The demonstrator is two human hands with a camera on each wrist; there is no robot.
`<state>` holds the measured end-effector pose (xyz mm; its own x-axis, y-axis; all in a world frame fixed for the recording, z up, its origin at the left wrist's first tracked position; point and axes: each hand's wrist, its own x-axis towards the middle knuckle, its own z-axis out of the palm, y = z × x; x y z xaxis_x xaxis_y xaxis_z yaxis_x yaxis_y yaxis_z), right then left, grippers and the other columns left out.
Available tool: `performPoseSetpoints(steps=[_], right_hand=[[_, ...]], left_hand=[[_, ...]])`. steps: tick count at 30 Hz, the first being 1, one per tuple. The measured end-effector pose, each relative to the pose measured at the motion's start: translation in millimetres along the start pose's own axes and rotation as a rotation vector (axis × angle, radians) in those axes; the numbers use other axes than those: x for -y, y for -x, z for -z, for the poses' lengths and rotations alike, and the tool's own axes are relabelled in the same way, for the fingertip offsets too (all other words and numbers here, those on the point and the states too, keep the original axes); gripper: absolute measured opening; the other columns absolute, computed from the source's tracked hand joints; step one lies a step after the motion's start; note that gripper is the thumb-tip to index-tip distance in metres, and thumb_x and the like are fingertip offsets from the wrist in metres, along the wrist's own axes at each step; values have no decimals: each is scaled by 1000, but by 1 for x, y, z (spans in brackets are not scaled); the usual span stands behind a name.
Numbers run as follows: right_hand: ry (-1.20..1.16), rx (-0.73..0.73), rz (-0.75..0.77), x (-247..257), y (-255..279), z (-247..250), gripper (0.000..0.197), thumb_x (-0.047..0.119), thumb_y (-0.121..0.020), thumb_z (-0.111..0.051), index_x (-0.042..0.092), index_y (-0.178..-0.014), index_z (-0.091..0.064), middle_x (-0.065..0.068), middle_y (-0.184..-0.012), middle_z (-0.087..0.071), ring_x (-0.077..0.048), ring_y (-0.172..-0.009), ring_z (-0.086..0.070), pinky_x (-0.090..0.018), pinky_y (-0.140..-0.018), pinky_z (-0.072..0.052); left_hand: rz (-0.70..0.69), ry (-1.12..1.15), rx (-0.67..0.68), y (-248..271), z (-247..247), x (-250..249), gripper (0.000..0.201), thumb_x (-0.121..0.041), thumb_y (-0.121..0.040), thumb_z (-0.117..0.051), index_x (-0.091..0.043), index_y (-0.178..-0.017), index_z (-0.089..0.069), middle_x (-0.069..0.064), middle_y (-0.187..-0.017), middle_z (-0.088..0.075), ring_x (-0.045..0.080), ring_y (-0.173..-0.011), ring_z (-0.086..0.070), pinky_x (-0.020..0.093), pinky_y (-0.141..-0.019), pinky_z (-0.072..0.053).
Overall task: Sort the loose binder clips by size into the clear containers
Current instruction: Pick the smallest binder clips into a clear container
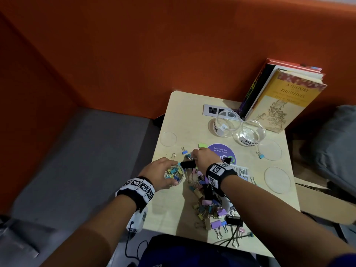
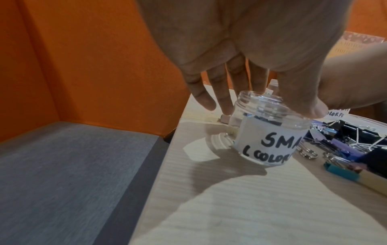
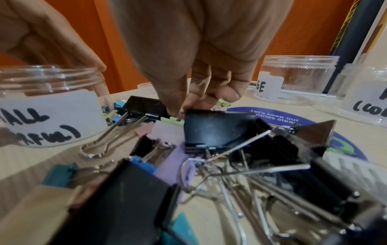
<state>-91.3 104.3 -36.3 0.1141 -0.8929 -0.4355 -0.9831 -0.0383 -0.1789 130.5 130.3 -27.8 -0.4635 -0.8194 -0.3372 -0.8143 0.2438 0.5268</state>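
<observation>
My left hand (image 1: pixel 160 173) grips the small clear jar (image 1: pixel 174 175) marked "SMALL (COLORFUL)" (image 2: pixel 270 134), thumb on its rim and fingers round its far side; it stands on the table, partly full of small coloured clips. Just to its right my right hand (image 1: pixel 193 154) reaches down, thumb and forefinger pinching a small clip (image 3: pixel 180 113) that is mostly hidden behind a large black clip (image 3: pixel 213 127). A loose pile of mixed clips (image 1: pixel 210 203) spreads toward the near edge. The "LARGE" jar (image 1: pixel 228 124) and the "MEDIUM" jar (image 1: pixel 250 134) stand open at the back.
Three clear lids (image 1: pixel 168 139) (image 1: pixel 269 150) (image 1: pixel 277 180) lie flat on the table. A stray blue clip (image 1: pixel 261 156) sits at the right. Books (image 1: pixel 285 97) lean at the back right. The small jar is near the table's left edge (image 1: pixel 157 151), above a grey seat.
</observation>
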Motion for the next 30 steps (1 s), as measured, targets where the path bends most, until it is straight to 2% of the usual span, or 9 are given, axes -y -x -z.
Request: performPoseSetpoints(steps=[5, 9, 12, 14, 16, 19, 24, 26, 30], right_hand=[[-11, 33, -18, -1, -5, -1, 32, 6, -89, -54, 12, -120, -58, -12, -113, -57, -35, -103, -60, -44, -81, -55], [2, 40, -22, -1, -6, -1, 27, 4, -88, -54, 11, -112, -63, -12, -107, -56, -35, -97, -62, -43, -79, -55], [-1, 31, -34, 0, -6, 3, 22, 7, -88, -54, 9, -108, -61, -13, -107, -59, -34, -97, -62, -38, -75, -53], [-40, 19, -31, 1, -8, 4, 26, 6, -87, -54, 9, -113, -58, -13, -111, -59, -34, -99, -60, -37, -75, -52], [-81, 5, -7, 1, -13, 3, 34, 3, -86, -55, 11, -119, -57, -13, -117, -56, -35, -103, -59, -41, -80, -53], [-92, -2, 61, 5, -20, 0, 41, 5, -87, -57, 18, -127, -60, -13, -116, -54, -36, -102, -60, -42, -84, -53], [-48, -31, 83, 11, -22, -5, 31, 13, -88, -65, 12, -119, -64, -13, -111, -55, -35, -98, -61, -39, -82, -53], [-36, -43, 79, 12, -23, -6, 27, 12, -89, -63, 8, -115, -64, -15, -111, -58, -35, -100, -61, -37, -81, -51], [-6, -47, 54, 12, -25, -4, 21, 11, -92, -56, 4, -111, -61, -19, -108, -62, -38, -99, -61, -41, -78, -54]], left_hand=[[-3, 4, 14, -2, 1, 2, 70, -48, -79, -77, -32, -141, -48, -12, -138, -50, 10, -122, -51, 27, -97, -43], [2, 8, 18, -4, 0, 2, 71, -46, -80, -77, -32, -142, -47, -12, -137, -51, 10, -122, -51, 24, -95, -41], [-5, 3, 24, -5, -1, 3, 72, -48, -79, -76, -31, -142, -47, -12, -138, -50, 10, -122, -51, 24, -94, -40], [-5, -7, 30, -5, 0, 3, 72, -49, -79, -77, -31, -142, -47, -11, -138, -50, 11, -122, -51, 26, -96, -42], [-4, -10, 31, -6, 0, 4, 73, -50, -78, -77, -31, -142, -47, -11, -138, -51, 12, -122, -51, 27, -97, -43], [-1, -7, 31, -6, 0, 4, 73, -50, -78, -76, -31, -142, -47, -10, -138, -51, 12, -122, -51, 28, -98, -43], [3, -10, 29, -4, 1, 3, 73, -51, -78, -76, -31, -142, -47, -10, -139, -51, 13, -123, -51, 29, -99, -43], [-3, -12, 22, -3, 1, 3, 74, -51, -78, -76, -31, -143, -46, -9, -141, -51, 13, -125, -51, 28, -100, -42], [6, 7, 19, -1, 1, 2, 75, -48, -79, -77, -30, -144, -45, -8, -143, -50, 13, -127, -50, 28, -103, -40]])
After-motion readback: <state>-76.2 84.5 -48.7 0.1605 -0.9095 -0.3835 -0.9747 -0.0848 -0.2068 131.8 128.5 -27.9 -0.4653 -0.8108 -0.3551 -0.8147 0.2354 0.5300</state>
